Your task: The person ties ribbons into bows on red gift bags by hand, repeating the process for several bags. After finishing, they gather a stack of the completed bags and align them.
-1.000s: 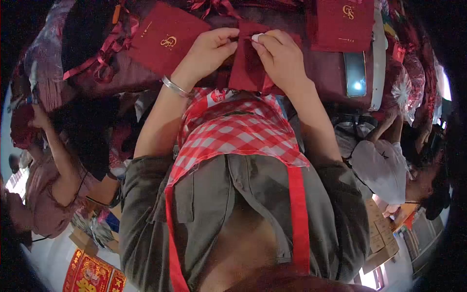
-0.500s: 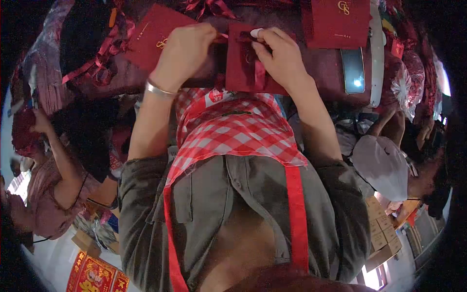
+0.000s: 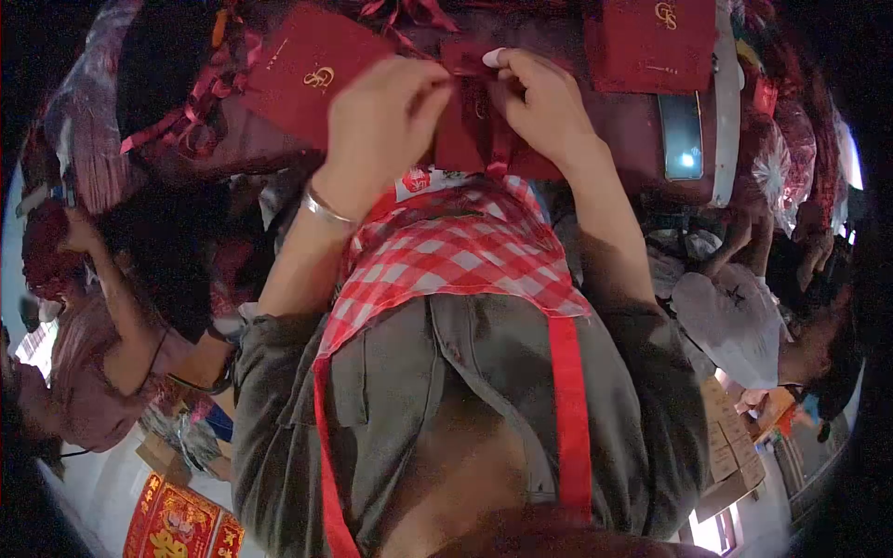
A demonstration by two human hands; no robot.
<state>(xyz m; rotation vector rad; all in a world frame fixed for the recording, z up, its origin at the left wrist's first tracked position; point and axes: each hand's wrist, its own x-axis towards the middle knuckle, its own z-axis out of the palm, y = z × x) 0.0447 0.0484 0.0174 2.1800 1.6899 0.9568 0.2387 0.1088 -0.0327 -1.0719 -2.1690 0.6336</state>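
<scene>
A dark red folder-like piece [image 3: 456, 139] with a small gold mark lies in front of me at the table's near edge. A dark red ribbon [image 3: 499, 149] runs across its top and hangs down its front. My left hand [image 3: 379, 116], slightly blurred, pinches the ribbon at the upper left of the piece. My right hand [image 3: 551, 104] has a white cover on one fingertip and grips the ribbon at the upper right, its fingers closed. The stretch of ribbon between the hands is dark and hard to make out.
Red pieces with gold letters lie at left [image 3: 321, 70] and right [image 3: 651, 46]. A phone [image 3: 681, 135] rests beside the right one. Loose ribbons [image 3: 191, 116] lie at far left. Other people sit on both sides; one person's arm [image 3: 102, 265] shows at left.
My left hand has moved right, closer to my right hand, and its wrist has turned. My right hand has barely moved. The view has shifted slightly.
</scene>
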